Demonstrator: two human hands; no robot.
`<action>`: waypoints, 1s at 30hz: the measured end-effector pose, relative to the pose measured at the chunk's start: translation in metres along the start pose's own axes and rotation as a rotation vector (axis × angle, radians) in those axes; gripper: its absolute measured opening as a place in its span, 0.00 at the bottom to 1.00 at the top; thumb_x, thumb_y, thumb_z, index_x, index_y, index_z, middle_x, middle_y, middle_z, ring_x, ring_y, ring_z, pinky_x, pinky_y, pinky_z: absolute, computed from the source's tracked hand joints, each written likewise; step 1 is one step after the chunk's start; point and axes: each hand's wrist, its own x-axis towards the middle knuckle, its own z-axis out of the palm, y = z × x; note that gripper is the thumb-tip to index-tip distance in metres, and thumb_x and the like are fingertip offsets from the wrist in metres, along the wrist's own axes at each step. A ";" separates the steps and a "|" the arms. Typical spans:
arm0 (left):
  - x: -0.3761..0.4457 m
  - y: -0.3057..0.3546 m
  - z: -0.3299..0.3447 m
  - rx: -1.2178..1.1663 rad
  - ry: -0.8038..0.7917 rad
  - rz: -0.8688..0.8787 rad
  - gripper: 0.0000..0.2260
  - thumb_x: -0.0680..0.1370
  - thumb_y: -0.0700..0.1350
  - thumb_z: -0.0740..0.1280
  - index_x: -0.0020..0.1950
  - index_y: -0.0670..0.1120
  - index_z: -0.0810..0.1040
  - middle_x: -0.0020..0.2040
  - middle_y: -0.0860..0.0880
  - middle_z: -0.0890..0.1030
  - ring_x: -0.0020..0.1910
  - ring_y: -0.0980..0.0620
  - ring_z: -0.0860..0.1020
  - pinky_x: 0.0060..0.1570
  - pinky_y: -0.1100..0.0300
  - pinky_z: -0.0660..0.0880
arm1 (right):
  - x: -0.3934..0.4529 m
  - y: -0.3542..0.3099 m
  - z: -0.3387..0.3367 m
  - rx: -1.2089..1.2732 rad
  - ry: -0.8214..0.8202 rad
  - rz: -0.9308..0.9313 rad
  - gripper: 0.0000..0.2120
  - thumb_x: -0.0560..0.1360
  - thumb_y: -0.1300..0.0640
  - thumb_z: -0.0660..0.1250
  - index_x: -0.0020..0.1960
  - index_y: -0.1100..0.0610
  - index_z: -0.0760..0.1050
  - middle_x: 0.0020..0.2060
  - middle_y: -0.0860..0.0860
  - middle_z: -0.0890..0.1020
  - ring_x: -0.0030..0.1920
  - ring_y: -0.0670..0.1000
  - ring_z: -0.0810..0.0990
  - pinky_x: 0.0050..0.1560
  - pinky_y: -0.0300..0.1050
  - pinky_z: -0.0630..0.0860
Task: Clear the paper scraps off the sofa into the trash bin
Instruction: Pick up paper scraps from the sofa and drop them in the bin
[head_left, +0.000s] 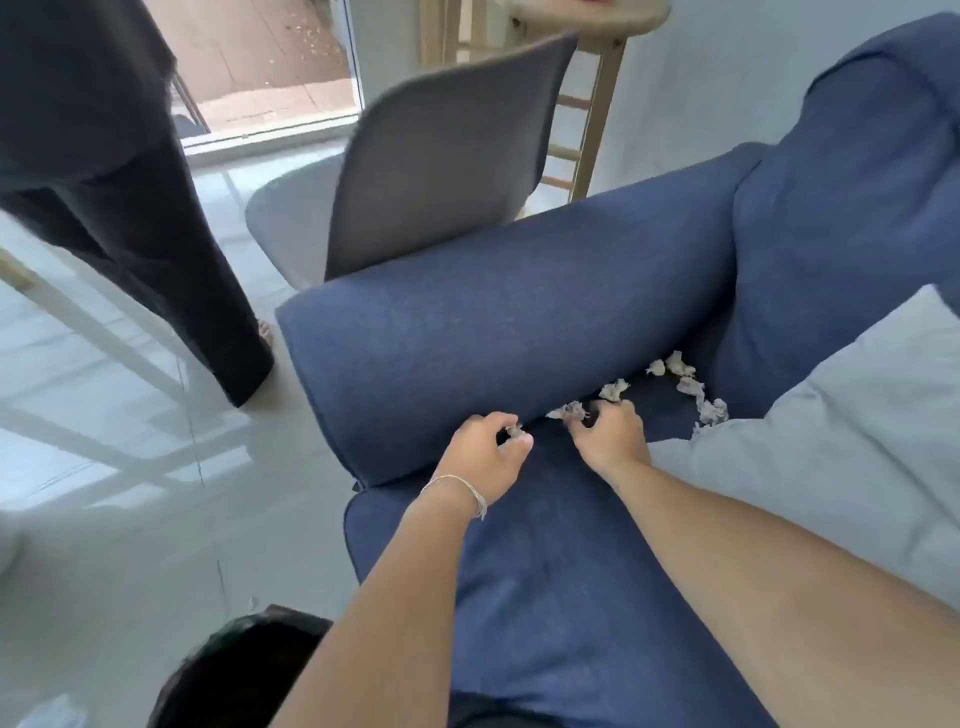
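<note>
Several crumpled white paper scraps (685, 384) lie in the crease where the blue sofa seat (550, 582) meets the armrest (498, 322). My left hand (483, 457) rests at the armrest's base, its fingers pinched on a small scrap (514, 431). My right hand (610, 436) is beside it, fingers curled down onto another scrap (569, 411) in the crease. A dark trash bin (234, 670) stands on the floor at the bottom left, partly hidden by my left forearm.
A grey chair (441, 171) stands just behind the armrest. A light blue pillow (841, 441) lies on the seat at right. A person in dark trousers (135, 208) stands on the white tiled floor at left. A wooden table leg (597, 104) is at the back.
</note>
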 end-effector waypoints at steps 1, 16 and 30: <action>0.005 -0.014 0.013 -0.009 0.051 0.039 0.14 0.77 0.55 0.63 0.60 0.53 0.77 0.57 0.54 0.77 0.57 0.56 0.76 0.58 0.60 0.73 | 0.009 0.006 0.016 -0.010 0.051 -0.011 0.25 0.74 0.35 0.66 0.58 0.54 0.80 0.61 0.56 0.74 0.64 0.61 0.73 0.61 0.57 0.75; 0.024 -0.085 0.102 0.316 0.648 0.127 0.23 0.74 0.62 0.66 0.67 0.60 0.75 0.57 0.53 0.71 0.57 0.51 0.73 0.63 0.55 0.70 | 0.050 0.064 0.115 0.121 0.512 -0.343 0.16 0.72 0.37 0.68 0.51 0.45 0.86 0.55 0.50 0.77 0.56 0.59 0.73 0.55 0.56 0.66; 0.041 -0.083 0.118 0.470 0.714 0.003 0.10 0.74 0.63 0.67 0.46 0.61 0.85 0.56 0.52 0.69 0.56 0.48 0.66 0.67 0.51 0.62 | 0.055 0.068 0.127 0.130 0.555 -0.391 0.09 0.73 0.42 0.72 0.46 0.45 0.87 0.53 0.51 0.77 0.56 0.58 0.72 0.54 0.53 0.61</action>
